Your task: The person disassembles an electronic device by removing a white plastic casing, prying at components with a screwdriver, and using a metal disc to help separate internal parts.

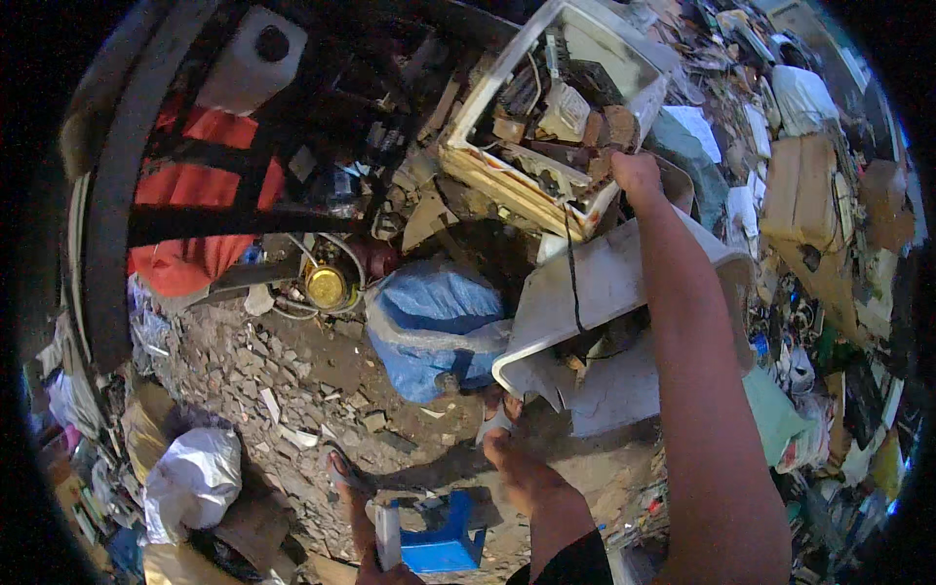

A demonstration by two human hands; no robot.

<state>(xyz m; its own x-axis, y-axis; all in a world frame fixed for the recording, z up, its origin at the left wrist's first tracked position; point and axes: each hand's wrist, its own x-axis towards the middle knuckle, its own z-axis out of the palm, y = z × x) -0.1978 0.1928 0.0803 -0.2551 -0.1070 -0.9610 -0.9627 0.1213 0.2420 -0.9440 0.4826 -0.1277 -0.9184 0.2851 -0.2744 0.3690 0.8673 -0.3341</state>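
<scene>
Junk fills the big white casing [546, 107] at one o'clock — my right hand [634, 174] grips its broken rim. I think I'm pulling it apart; next needs a firm tug. Left hand [385, 570], six o'clock — can't tell its grip.
</scene>
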